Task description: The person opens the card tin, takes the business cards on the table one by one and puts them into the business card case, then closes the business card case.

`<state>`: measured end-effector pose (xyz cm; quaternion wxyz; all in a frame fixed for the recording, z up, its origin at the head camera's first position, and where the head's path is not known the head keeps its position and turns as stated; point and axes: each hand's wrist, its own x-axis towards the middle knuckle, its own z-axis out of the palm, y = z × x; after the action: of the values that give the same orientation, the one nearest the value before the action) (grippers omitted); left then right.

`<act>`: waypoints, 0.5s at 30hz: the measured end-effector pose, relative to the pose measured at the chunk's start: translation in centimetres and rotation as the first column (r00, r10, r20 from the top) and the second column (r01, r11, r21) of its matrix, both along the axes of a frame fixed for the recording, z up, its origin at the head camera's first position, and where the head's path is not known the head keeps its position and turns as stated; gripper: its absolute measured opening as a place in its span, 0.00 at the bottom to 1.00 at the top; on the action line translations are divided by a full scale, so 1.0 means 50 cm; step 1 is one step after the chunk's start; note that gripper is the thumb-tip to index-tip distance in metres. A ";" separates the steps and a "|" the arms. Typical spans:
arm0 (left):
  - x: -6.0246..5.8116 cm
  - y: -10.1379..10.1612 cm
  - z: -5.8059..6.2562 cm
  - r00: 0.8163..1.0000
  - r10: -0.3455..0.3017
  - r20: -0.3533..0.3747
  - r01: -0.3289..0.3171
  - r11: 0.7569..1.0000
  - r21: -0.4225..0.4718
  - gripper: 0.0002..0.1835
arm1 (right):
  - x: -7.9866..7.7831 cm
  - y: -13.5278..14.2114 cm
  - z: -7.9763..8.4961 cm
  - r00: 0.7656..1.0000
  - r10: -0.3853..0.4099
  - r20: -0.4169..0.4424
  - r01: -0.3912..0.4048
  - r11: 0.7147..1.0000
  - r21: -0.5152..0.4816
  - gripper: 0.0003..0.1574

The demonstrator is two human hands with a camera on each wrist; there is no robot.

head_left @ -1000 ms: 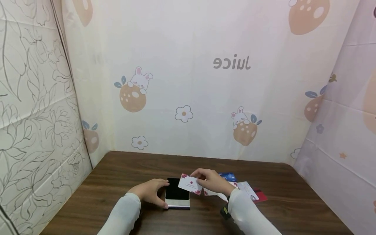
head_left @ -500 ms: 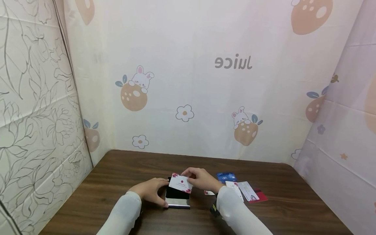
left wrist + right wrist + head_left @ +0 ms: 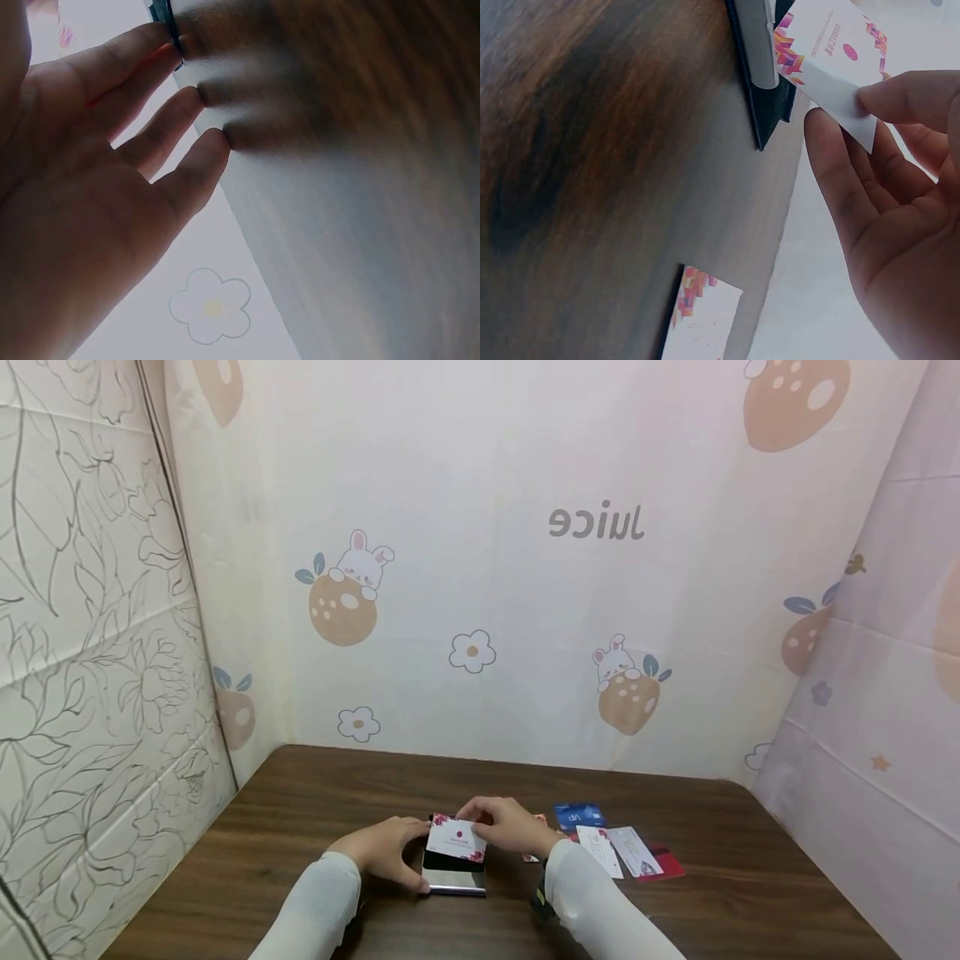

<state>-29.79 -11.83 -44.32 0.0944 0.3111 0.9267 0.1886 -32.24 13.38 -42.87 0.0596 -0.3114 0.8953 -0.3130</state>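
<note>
In the head view a white business card (image 3: 457,841) with red floral corners is held by my right hand (image 3: 513,827), pinched between thumb and fingers at its right side. The card overlaps a black card case (image 3: 442,862) with a silver strip along its near edge. In the right wrist view the tilted card (image 3: 840,67) has one corner at the case (image 3: 756,75). My left hand (image 3: 384,852) rests at the case's left side, index fingertip at the far corner and thumb at the near one. Its fingers (image 3: 199,161) look stretched out in the left wrist view.
To the right on the brown wooden table (image 3: 315,793) lie a blue VIP card (image 3: 580,815), white cards (image 3: 599,852) and a red card (image 3: 670,862). Another patterned card (image 3: 705,315) lies below my right hand. Patterned cloth (image 3: 487,568) hangs behind the table.
My right hand has carried the business card leftward and lower, over the card case. The left hand has stayed at the case's left side.
</note>
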 end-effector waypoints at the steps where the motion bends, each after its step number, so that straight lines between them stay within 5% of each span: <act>1: 0.001 -0.001 0.000 1.000 -0.001 -0.002 0.001 1.000 0.000 0.51 | 0.001 -0.001 -0.001 1.000 0.002 0.003 -0.002 1.000 0.004 0.14; 15: 0.005 0.000 0.001 1.000 0.003 0.010 -0.003 1.000 -0.005 0.52 | 0.008 -0.015 -0.017 1.000 0.026 0.005 -0.026 0.995 0.091 0.17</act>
<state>-29.53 -11.82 -44.25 0.0993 0.3086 0.9271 0.1879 -31.85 12.64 -43.75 0.0796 -0.3194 0.9044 -0.2715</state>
